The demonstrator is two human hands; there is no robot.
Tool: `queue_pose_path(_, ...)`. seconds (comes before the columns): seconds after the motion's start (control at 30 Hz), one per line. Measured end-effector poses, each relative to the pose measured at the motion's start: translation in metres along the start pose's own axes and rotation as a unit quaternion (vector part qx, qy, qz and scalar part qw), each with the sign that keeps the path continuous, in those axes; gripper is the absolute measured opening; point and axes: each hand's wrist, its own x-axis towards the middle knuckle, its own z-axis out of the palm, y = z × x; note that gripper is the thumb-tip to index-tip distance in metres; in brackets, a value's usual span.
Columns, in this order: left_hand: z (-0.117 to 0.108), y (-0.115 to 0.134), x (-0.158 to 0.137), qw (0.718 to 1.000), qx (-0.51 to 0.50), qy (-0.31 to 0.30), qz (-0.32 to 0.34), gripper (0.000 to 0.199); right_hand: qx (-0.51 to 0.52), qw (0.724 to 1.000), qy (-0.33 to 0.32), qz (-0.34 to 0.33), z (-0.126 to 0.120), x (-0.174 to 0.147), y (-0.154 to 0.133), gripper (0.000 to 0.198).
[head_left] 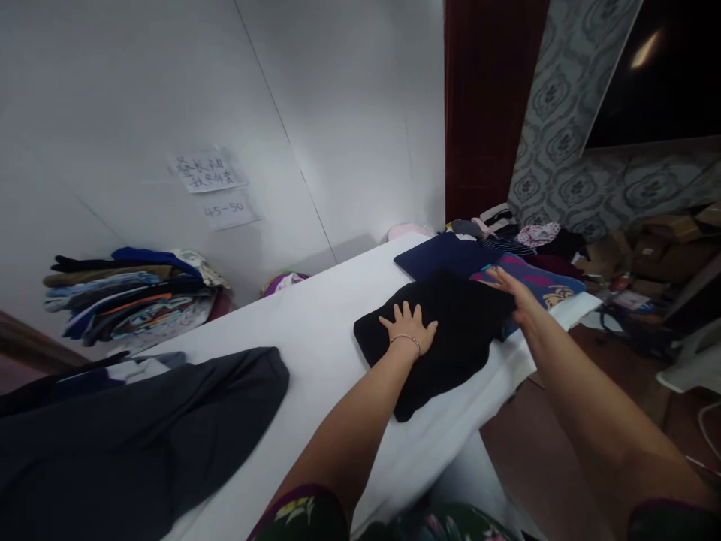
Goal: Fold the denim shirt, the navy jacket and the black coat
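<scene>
A black garment (451,330), partly folded, lies on the white-covered table (338,315). My left hand (406,330), with a thin bracelet at the wrist, rests flat on its left part with the fingers spread. At the garment's right edge is my right hand (514,291), its fingers stretched out and apart; part of its palm side is hidden. Just behind the black garment lies a folded navy garment (436,254). To the right, a blue and magenta patterned cloth (532,276) shows beyond my right hand.
A dark grey garment (140,436) is spread over the table's left end. Beyond the table, a stack of folded clothes (135,293) stands by the white wall, below two paper notes (208,169). More clothes (501,225) are heaped at the far right, near cardboard boxes (670,229).
</scene>
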Motion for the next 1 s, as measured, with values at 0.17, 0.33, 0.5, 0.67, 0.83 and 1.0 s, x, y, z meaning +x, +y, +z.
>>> queue_pose_path(0.17,0.003,0.002,0.003,1.000,-0.001,-0.003,-0.003,0.067,-0.218,0.933,0.059,-0.282,0.026,-0.046,-0.046,0.058)
queue_pose_path(0.33,0.004,-0.004,0.004,1.000,-0.010,0.003,-0.003,0.068,-0.459,0.787,-0.140,-0.389,0.086,-0.056,-0.030,0.058)
queue_pose_path(0.5,0.001,-0.006,0.001,0.999,-0.037,0.018,-0.027,0.058,-0.571,0.771,-0.164,-0.228,0.094,-0.007,0.031,0.068)
queue_pose_path(0.67,-0.007,-0.012,-0.005,0.987,-0.131,0.087,-0.013,0.039,-0.533,0.796,-0.180,-0.223,0.084,0.004,0.033,0.064)
queue_pose_path(0.83,-0.017,-0.055,-0.025,0.939,-0.248,0.234,-0.053,0.040,-0.437,0.861,-0.075,-0.249,0.042,0.015,0.015,0.058)
queue_pose_path(1.0,-0.005,-0.092,-0.058,0.810,-0.526,0.172,-0.193,0.058,-0.292,0.953,-0.077,-0.034,0.004,0.025,0.021,0.063)
